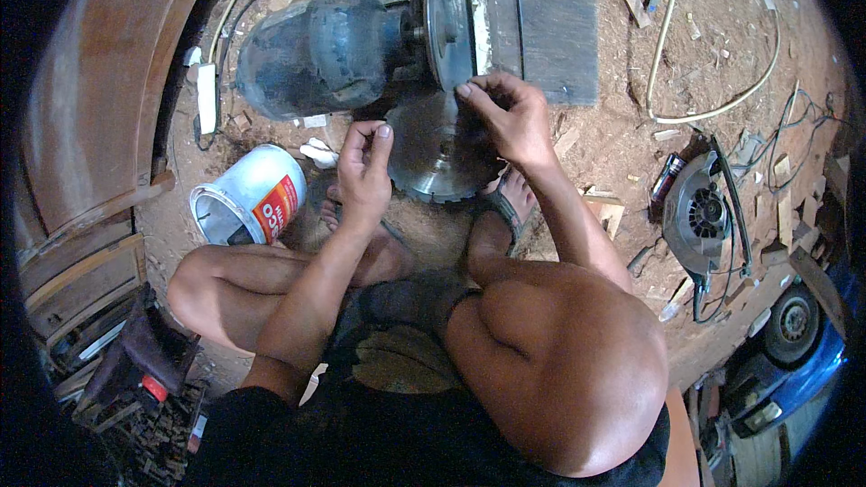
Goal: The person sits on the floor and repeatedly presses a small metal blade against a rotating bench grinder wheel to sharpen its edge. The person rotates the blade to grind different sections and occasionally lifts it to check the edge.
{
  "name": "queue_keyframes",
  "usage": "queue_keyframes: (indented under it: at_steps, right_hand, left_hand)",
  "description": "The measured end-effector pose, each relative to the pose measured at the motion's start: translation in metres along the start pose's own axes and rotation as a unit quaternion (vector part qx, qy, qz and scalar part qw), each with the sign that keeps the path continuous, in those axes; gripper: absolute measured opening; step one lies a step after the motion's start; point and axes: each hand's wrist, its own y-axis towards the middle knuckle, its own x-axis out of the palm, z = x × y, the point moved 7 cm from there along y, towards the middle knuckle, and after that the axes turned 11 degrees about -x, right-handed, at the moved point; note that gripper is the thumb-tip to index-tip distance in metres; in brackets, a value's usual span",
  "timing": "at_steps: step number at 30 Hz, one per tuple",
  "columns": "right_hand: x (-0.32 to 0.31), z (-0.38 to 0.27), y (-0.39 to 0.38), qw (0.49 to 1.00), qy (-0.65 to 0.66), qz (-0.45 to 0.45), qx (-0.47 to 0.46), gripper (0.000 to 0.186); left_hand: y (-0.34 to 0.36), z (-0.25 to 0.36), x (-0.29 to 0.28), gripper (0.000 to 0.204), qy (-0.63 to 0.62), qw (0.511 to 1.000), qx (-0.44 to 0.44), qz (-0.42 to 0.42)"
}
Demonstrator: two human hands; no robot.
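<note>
A round, toothed circular saw blade point(424, 160) sits tilted between my two hands, its upper part close against the upright disc point(444, 27) of a motor-driven machine. My left hand point(365, 167) is closed at the blade's left rim, thumb up and fingers curled. On the upper right of the blade my right hand point(516, 117) is closed in a pinch, thumb and forefinger near the foot of the disc. The dark, dusty motor point(316, 52) lies left of the disc. Exactly where the blade meets the disc is hard to make out.
A white bucket point(236, 194) with a red label lies on its side at left. A handheld circular saw point(705, 207) rests at right, near wood scraps. A grey board point(559, 41) adjoins the machine. A pale hose point(657, 81) loops across the floor; wooden furniture point(99, 117) stands left.
</note>
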Motion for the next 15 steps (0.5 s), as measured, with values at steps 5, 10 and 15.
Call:
queue_keyframes:
  at_steps: [5, 10, 15]
  right_hand:
    - [-0.012, 0.000, -0.022, 0.992, 0.129, 0.003, 0.003, 0.019]
    - [-0.021, 0.007, -0.037, 0.987, 0.159, -0.013, 0.009, 0.014]
    - [-0.031, -0.026, -0.048, 0.986, 0.161, -0.014, -0.037, 0.010]
  left_hand:
    - [-0.016, 0.011, 0.005, 0.014, -0.003, 0.999, 0.045, -0.023]
    - [-0.023, 0.017, 0.004, 0.014, 0.020, 0.997, 0.066, -0.043]
    - [-0.023, 0.032, 0.007, 0.016, 0.032, 0.994, 0.099, -0.042]
